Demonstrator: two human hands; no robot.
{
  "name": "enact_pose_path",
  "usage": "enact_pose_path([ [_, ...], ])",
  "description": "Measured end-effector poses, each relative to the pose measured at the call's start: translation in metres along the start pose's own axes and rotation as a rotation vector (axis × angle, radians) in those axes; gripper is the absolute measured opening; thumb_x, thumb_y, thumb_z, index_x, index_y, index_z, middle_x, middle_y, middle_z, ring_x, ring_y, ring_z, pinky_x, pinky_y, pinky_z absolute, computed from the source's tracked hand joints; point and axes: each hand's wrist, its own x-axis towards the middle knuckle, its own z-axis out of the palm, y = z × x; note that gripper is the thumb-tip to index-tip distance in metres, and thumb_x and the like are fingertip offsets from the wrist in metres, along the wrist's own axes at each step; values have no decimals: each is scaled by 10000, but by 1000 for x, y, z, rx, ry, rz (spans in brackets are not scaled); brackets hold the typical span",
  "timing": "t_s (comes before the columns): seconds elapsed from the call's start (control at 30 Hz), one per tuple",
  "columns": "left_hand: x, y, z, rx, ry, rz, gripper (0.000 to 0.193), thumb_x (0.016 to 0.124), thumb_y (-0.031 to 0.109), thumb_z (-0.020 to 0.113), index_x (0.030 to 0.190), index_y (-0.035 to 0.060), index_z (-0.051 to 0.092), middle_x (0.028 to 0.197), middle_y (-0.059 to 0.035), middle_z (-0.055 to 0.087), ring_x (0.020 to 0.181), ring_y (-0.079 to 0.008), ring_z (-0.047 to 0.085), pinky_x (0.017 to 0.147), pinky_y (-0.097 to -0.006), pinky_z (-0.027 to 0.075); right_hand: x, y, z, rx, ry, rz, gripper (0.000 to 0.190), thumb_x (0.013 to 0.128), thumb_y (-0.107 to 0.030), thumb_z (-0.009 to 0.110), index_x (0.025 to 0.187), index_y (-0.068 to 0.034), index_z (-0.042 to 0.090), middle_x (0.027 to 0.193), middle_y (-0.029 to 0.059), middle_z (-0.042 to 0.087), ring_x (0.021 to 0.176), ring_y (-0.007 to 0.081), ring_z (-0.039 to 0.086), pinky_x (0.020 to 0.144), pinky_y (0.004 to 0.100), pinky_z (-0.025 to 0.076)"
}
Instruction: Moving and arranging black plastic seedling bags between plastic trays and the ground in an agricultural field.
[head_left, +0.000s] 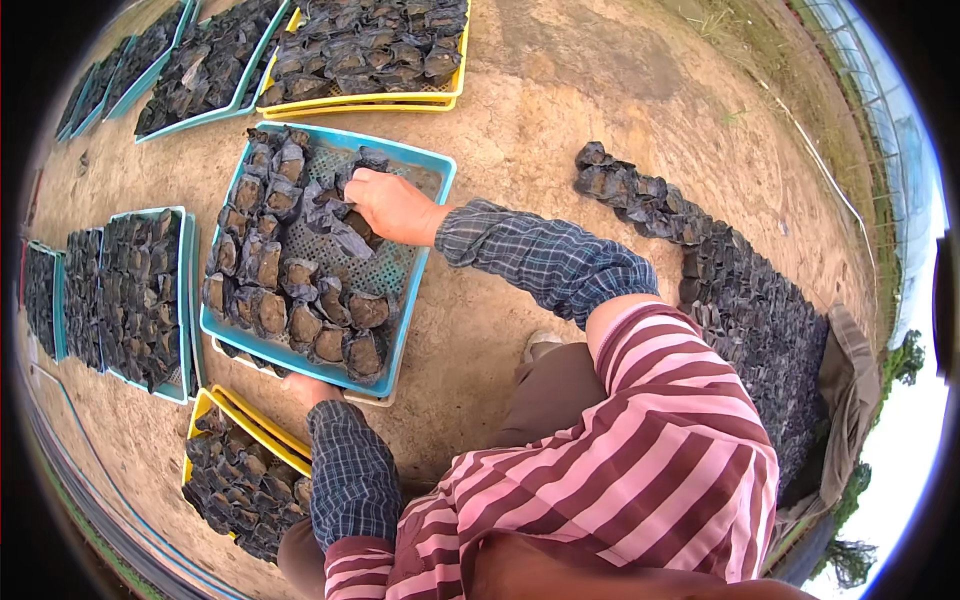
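Observation:
A blue plastic crate lies before me, partly filled with small black plastic nursery bags of soil. These stand in rows along its left side and near end, and the perforated floor shows at the middle and right. Inside the crate, my right hand has its fingers closed on a black soil bag; other crumpled bags lie just below it. My left hand is at the crate's near rim. Its fingers are partly hidden by the rim, so its grip cannot be made out. A pale tray edge shows beneath the blue crate.
Filled yellow crates stand beyond and at the near left. More filled blue crates line the left. A long block of packed soil bags sits on the bare ground at right, with brown cloth at its end.

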Motion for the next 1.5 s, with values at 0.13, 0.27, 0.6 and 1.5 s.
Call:
enact_pose_path([
  [0.13,-4,-8,-8,98,-89,92,301,1030,229,358,1120,-41,454,1036,-226,678,899,-388,683,741,-465,576,-47,26,-77,-96,208,106,149,805,33,618,928,-34,566,897,154,539,858,388,574,733,446,488],
  [0.27,-2,-7,-10,172,-128,152,302,1030,229,358,1122,-42,453,1033,-225,678,896,-388,683,738,-465,576,-97,79,-120,-302,376,271,81,821,23,585,883,-29,575,876,179,550,832,409,584,707,464,490],
  [0.6,5,-7,-18,345,-179,254,305,1031,230,356,1126,-44,453,1027,-225,679,888,-387,684,733,-467,575,-196,210,-143,-612,296,733,175,839,21,572,1010,-13,583,1034,221,570,923,447,585,776,525,515],
  [1.5,17,-24,-40,535,-114,407,314,1034,231,352,1136,-49,451,1011,-223,682,866,-385,687,718,-472,573,-171,225,-114,-680,316,986,205,832,-25,629,1033,4,600,1064,237,574,907,430,606,774,515,539],
])
